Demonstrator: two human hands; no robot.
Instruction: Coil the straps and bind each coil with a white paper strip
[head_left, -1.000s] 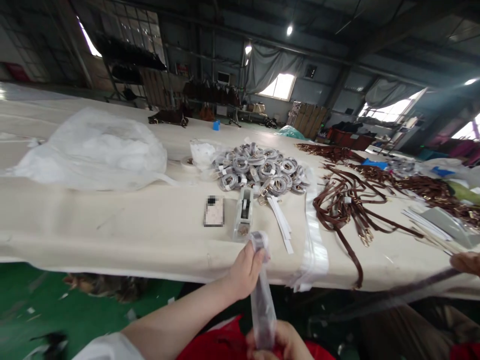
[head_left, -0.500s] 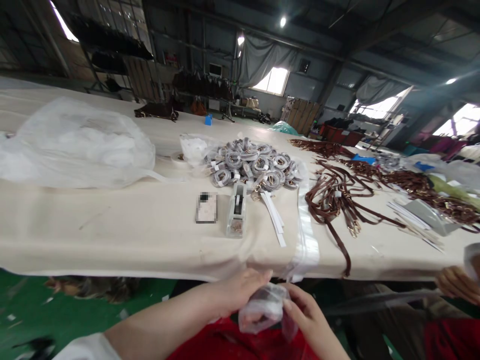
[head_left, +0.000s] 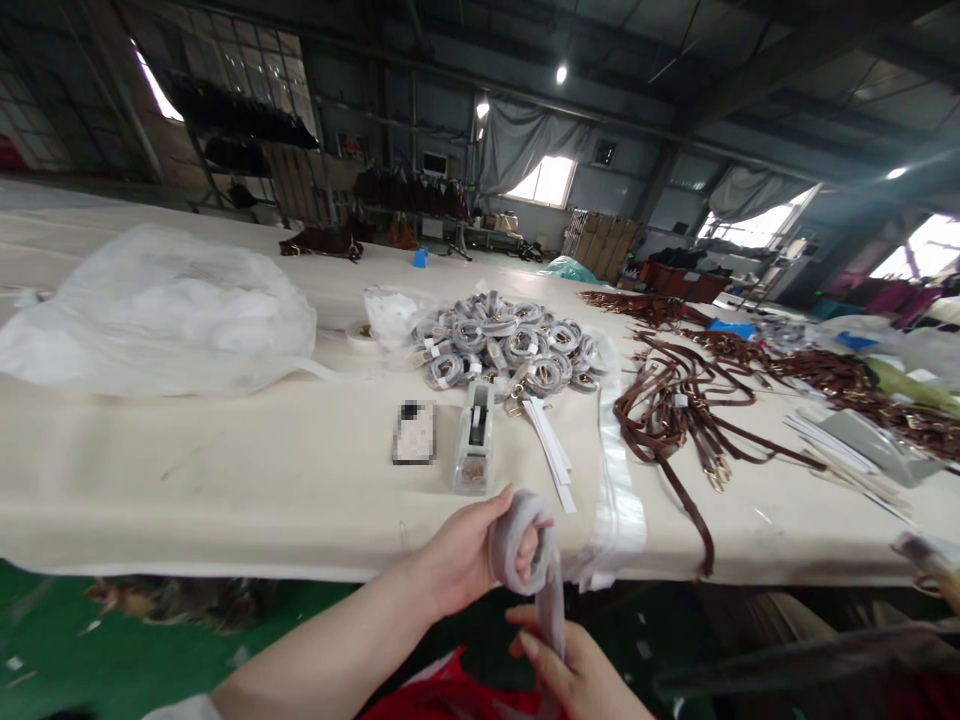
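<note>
A strap coiled in a ring and covered in cloudy plastic (head_left: pixel 510 540) is held up near the table's front edge. My left hand (head_left: pixel 469 555) grips the coil, its fingers through the ring and the thumb on top. Below it, my right hand (head_left: pixel 562 660) pinches the loose tail of the same wrapped strap, which hangs down from the coil. Beyond my hands stand a tape dispenser (head_left: pixel 474 440) and a bundle of white paper strips (head_left: pixel 549 455). Behind these lies a heap of similar wrapped coils (head_left: pixel 517 340) with metal clasps and white bands.
A large clear plastic bag (head_left: pixel 165 310) lies at left on the cream table (head_left: pixel 262 490). A blurred phone-like item (head_left: pixel 415 433) rests beside the dispenser. Flat plastic sleeves (head_left: pixel 619 490) hang over the front edge. Brown straps (head_left: pixel 675 400) spread to the right, where another person's hand (head_left: pixel 941 575) shows.
Both hands have come up from near my lap, and the coil now shows as a clear ring. My right hand has shifted down to the hanging tail.
</note>
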